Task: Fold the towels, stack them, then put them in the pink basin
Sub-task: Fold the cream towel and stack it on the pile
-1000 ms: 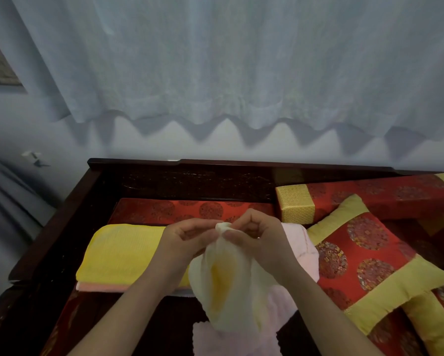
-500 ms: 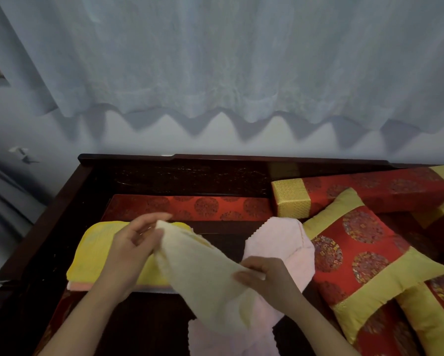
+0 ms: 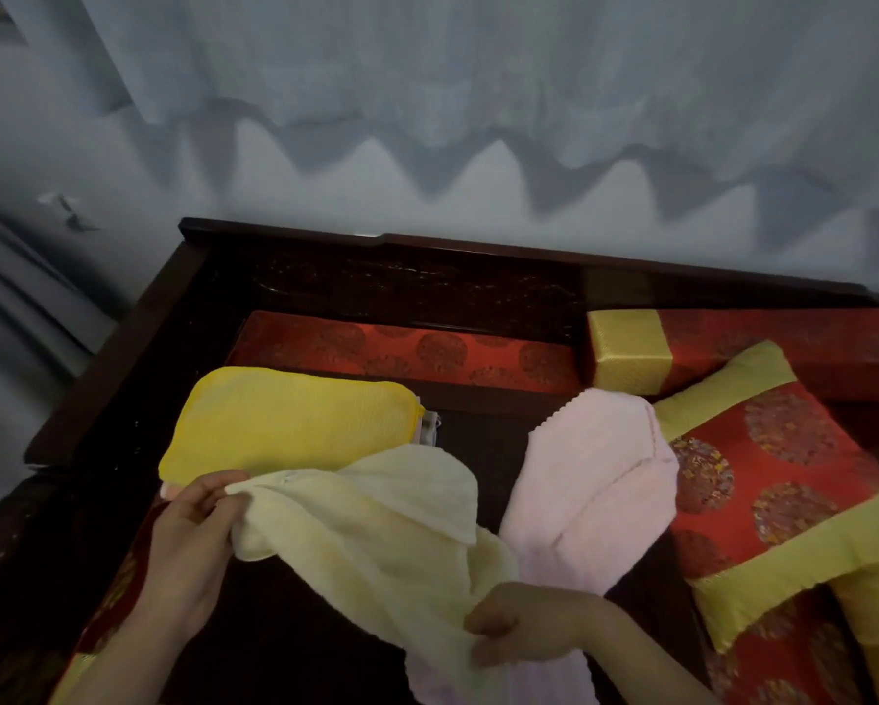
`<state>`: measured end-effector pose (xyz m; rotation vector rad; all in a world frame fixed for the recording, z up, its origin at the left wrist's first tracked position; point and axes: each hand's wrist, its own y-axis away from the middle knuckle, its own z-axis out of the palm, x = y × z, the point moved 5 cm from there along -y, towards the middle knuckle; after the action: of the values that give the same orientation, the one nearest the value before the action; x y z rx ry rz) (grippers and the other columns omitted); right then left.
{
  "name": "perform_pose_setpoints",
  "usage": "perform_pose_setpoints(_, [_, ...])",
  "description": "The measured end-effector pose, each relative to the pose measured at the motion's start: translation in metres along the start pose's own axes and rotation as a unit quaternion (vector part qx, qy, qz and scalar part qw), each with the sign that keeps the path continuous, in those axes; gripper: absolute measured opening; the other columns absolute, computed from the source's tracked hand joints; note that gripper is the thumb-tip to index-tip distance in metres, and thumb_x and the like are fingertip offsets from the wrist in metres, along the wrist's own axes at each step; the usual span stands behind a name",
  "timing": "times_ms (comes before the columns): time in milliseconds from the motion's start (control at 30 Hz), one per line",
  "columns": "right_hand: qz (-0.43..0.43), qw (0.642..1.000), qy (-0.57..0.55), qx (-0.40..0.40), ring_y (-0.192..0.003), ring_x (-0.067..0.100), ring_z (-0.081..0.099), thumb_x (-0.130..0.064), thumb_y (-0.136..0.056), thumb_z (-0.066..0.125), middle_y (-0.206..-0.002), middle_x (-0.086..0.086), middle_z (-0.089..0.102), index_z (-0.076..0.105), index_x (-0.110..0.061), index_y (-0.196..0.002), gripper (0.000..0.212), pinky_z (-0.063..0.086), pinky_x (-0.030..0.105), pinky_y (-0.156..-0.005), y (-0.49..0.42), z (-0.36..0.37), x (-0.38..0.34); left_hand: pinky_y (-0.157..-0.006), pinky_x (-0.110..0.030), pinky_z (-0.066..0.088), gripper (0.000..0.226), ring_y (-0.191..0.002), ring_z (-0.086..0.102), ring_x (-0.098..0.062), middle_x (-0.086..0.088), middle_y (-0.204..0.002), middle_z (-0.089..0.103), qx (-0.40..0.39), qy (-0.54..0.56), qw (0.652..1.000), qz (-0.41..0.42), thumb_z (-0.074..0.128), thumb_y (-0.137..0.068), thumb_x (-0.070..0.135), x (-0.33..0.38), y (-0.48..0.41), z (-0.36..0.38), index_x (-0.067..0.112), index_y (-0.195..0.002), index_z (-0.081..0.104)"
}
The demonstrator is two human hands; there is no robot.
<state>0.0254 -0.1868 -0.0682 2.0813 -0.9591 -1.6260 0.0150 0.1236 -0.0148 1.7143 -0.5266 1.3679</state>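
Note:
I hold a pale cream towel (image 3: 376, 526) stretched between both hands over the dark wooden seat. My left hand (image 3: 193, 536) pinches one corner at the left. My right hand (image 3: 518, 628) grips the opposite edge lower down, near the bottom middle. A folded bright yellow towel (image 3: 289, 419) lies on top of a small stack at the left, behind my left hand, with a pink and a white layer peeking out underneath. An unfolded light pink towel (image 3: 590, 491) lies crumpled to the right of the cream one. The pink basin is not in view.
A dark wooden bench frame (image 3: 376, 277) encloses the seat, with a wall and pale curtain (image 3: 427, 68) behind. A red cushion (image 3: 406, 353) lies along the back. A red-and-yellow pillow (image 3: 783, 480) and a bolster (image 3: 681, 358) sit at the right.
My hands have moved apart and downward, spreading the cream towel from a bunched hold into a stretched diagonal. The camera has tilted down and closer.

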Motion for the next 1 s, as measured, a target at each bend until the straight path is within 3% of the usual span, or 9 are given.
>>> perform_pose_setpoints(67, [-0.005, 0.997, 0.008, 0.082, -0.079, -0.015, 0.049, -0.028, -0.093, 0.054, -0.081, -0.026, 0.058, 0.068, -0.012, -0.095, 0.021, 0.035, 0.006, -0.076, -0.017, 0.006, 0.001, -0.062, -0.024, 0.052, 0.02, -0.076, 0.058, -0.016, -0.006, -0.082, 0.061, 0.001, 0.004, 1.0, -0.008, 0.05, -0.09, -0.002, -0.004, -0.002, -0.002, 0.014, -0.089, 0.063])
perform_pose_setpoints(133, [-0.023, 0.96, 0.102, 0.261, -0.107, -0.003, 0.049, -0.034, -0.087, 0.047, -0.108, -0.016, 0.063, 0.07, -0.029, -0.106, 0.03, 0.035, 0.013, -0.086, -0.032, 0.002, 0.009, -0.062, -0.024, 0.054, 0.019, -0.078, 0.06, -0.017, -0.006, -0.084, 0.063, 0.004, 0.006, 1.0, -0.011, 0.051, -0.09, -0.002, -0.007, -0.005, -0.003, 0.013, -0.09, 0.063])
perform_pose_setpoints(200, [0.001, 0.903, 0.233, 0.362, -0.094, 0.008, 0.045, -0.041, -0.075, 0.053, -0.093, -0.014, 0.055, 0.069, -0.043, -0.09, 0.022, 0.037, 0.021, -0.069, -0.037, 0.002, 0.016, -0.069, -0.029, 0.052, 0.019, -0.08, 0.06, -0.019, -0.007, -0.085, 0.063, 0.004, 0.011, 1.0, -0.012, 0.051, -0.09, -0.002, -0.007, -0.005, -0.002, 0.012, -0.091, 0.063])
perform_pose_setpoints(300, [0.103, 0.855, 0.292, 0.417, -0.088, 0.015, 0.042, -0.042, -0.064, 0.071, -0.102, -0.013, 0.047, 0.064, -0.044, -0.082, 0.019, 0.03, 0.032, -0.067, -0.039, -0.006, 0.018, -0.071, -0.03, 0.052, 0.019, -0.079, 0.061, -0.017, -0.005, -0.085, 0.064, 0.0, 0.014, 1.0, -0.013, 0.051, -0.09, -0.003, -0.004, -0.007, 0.002, 0.012, -0.091, 0.063])
perform_pose_setpoints(433, [0.143, 0.834, 0.311, 0.433, -0.113, 0.021, 0.045, -0.04, -0.068, 0.067, -0.134, -0.01, 0.055, 0.063, -0.047, -0.09, 0.024, 0.029, 0.049, -0.091, -0.043, -0.007, 0.028, -0.073, -0.035, 0.05, 0.021, -0.078, 0.06, -0.019, -0.008, -0.083, 0.062, -0.009, 0.016, 1.0, -0.012, 0.051, -0.089, -0.004, 0.0, -0.011, 0.007, 0.013, -0.089, 0.064])
perform_pose_setpoints(667, [0.034, 0.804, 0.24, 0.543, -0.098, 0.016, 0.066, -0.024, -0.078, 0.046, -0.105, -0.009, 0.071, 0.071, -0.029, -0.1, 0.034, 0.038, 0.034, -0.089, 0.016, -0.068, 0.005, -0.064, -0.033, 0.049, 0.021, -0.07, 0.053, -0.016, -0.004, -0.076, 0.056, -0.049, -0.087, 0.992, 0.076, 0.058, -0.085, -0.001, 0.05, -0.025, 0.019, 0.017, -0.088, 0.068])
perform_pose_setpoints(733, [-0.037, 0.77, 0.195, 0.607, -0.086, 0.017, 0.065, -0.028, -0.082, 0.05, -0.089, -0.001, 0.073, 0.074, -0.019, -0.087, 0.027, 0.048, 0.029, -0.082, 0.062, -0.116, -0.019, -0.063, -0.026, 0.047, 0.024, -0.067, 0.049, -0.013, -0.01, -0.074, 0.052, -0.076, -0.164, 0.969, 0.168, 0.062, -0.081, -0.004, 0.092, -0.027, 0.034, 0.019, -0.084, 0.069])
perform_pose_setpoints(833, [-0.086, 0.697, 0.159, 0.694, -0.077, 0.004, 0.054, -0.034, -0.082, 0.062, -0.075, -0.006, 0.067, 0.075, -0.012, -0.077, 0.026, 0.04, 0.007, -0.075, 0.145, -0.187, -0.07, -0.056, -0.009, 0.042, 0.032, -0.063, 0.054, -0.004, -0.003, -0.072, 0.063, -0.113, -0.242, 0.917, 0.295, 0.063, -0.077, -0.006, 0.167, -0.022, 0.071, 0.026, -0.079, 0.066])
perform_pose_setpoints(1000, [-0.106, 0.596, 0.201, 0.77, -0.079, 0.015, 0.061, -0.02, -0.082, 0.072, -0.078, -0.008, 0.064, 0.073, -0.009, -0.087, 0.013, 0.04, 0.012, -0.071, 0.246, -0.26, -0.12, -0.069, -0.012, 0.049, 0.031, -0.073, 0.063, -0.001, 0.029, -0.086, 0.065, -0.14, -0.268, 0.841, 0.448, 0.064, -0.076, 0.006, 0.269, -0.003, 0.135, 0.036, -0.074, 0.058])
